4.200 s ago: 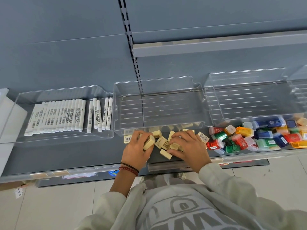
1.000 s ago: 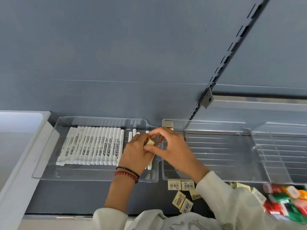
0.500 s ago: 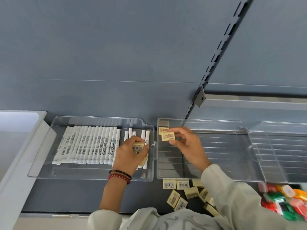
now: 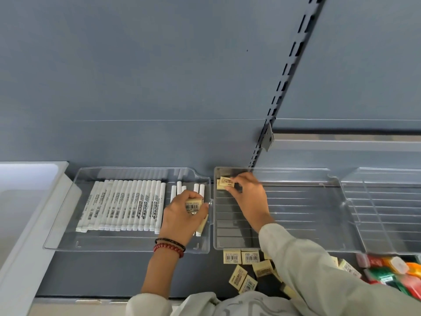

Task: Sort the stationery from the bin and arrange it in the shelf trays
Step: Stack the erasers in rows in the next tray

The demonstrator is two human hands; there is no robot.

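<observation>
Right now the right hand point(image 4: 247, 195) pinches a cream eraser point(image 4: 226, 181) in the far left corner of the middle tray point(image 4: 296, 213), while the left hand point(image 4: 182, 215) grips a stack of erasers point(image 4: 194, 205) above the marker tray point(image 4: 125, 240)

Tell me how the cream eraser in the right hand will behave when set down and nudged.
The eraser is a flat-sided block, so it probably won't roll. Fingertips of the right hand alone pinch it, so it is likely light. The middle tray has a ribbed floor, which may make it catch rather than slide.
</observation>
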